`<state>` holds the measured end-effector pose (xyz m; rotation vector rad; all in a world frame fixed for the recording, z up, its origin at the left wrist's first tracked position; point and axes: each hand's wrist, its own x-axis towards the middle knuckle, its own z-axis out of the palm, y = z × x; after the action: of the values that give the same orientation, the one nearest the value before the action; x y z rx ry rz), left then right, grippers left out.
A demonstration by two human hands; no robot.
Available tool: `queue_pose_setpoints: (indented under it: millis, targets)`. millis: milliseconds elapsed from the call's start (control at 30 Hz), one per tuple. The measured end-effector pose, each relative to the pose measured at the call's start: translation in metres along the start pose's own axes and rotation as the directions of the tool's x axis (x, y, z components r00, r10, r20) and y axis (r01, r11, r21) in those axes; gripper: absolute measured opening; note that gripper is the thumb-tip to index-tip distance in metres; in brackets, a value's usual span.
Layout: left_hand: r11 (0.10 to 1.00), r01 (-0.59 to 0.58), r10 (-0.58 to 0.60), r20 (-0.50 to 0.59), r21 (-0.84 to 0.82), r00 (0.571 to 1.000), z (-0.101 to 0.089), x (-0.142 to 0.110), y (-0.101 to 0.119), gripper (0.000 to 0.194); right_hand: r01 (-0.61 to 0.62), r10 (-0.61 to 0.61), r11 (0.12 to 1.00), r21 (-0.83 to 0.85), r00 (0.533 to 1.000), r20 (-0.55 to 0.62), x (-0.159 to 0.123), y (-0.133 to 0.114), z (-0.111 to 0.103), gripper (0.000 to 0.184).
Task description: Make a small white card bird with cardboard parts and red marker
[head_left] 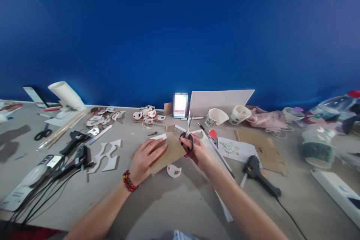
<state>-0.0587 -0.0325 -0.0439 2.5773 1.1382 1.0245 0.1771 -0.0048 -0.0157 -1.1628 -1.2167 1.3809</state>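
My right hand [198, 153] grips the black handles of a pair of scissors [189, 127], whose metal blades point up and stand slightly apart. My left hand [149, 159], with a red bead bracelet [128, 182] on the wrist, lies with outstretched fingers on a piece of brown cardboard [171, 153]. A small white strip [159, 136] shows by its fingertips. Just in front of the cardboard lies a white paper bird cutout [173, 171] with a red spot.
Several bird cutouts [147, 114] are piled at the back. Glue guns [73, 163] with cables and cut white scraps [108, 154] lie left. On the right are another glue gun [261, 176], a bird drawing [234, 148], paper cups [216, 117] and a white board [222, 101].
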Motion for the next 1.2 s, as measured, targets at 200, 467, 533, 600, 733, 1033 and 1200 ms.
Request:
queue_pose_setpoints:
  millis: [200, 467, 533, 600, 733, 1033, 1200]
  targets:
    - [0.993, 0.011, 0.0, -0.092, 0.118, 0.996, -0.008, 0.0, 0.002, 0.047, -0.081, 0.059, 0.979, 0.189, 0.991, 0.118, 0.0, 0.001, 0.003, 0.027]
    - [0.786, 0.382, -0.511, -0.162, -0.486, 0.844, 0.015, -0.002, -0.007, 0.062, -0.021, 0.018, 0.961, 0.277, 1.0, 0.015, 0.004, 0.011, 0.014, 0.028]
    - [0.759, 0.449, -0.476, 0.068, -0.471, 0.877, 0.019, -0.002, -0.003, 0.052, -0.028, 0.022, 0.95, 0.312, 1.0, 0.021, 0.004, 0.012, 0.02, 0.03]
    - [0.736, 0.473, -0.431, 0.203, -0.483, 0.879, 0.018, -0.001, 0.006, 0.041, -0.043, 0.032, 0.941, 0.336, 0.999, 0.038, 0.004, 0.014, 0.028, 0.032]
    - [0.573, 0.56, -0.675, 0.044, -0.598, 0.737, 0.015, 0.005, 0.024, 0.034, -0.08, 0.045, 0.931, 0.355, 0.994, 0.104, 0.002, 0.018, 0.046, 0.037]
    - [0.249, 0.552, -0.853, 0.091, -0.796, 0.515, 0.013, 0.001, 0.009, 0.027, -0.083, 0.046, 0.945, 0.316, 0.991, 0.122, 0.002, 0.016, 0.055, 0.041]
    - [0.054, 0.433, -0.849, 0.187, -0.9, 0.495, 0.011, 0.003, 0.01, 0.032, -0.033, 0.0, 0.932, 0.362, 0.996, 0.092, 0.0, 0.016, 0.056, 0.042]
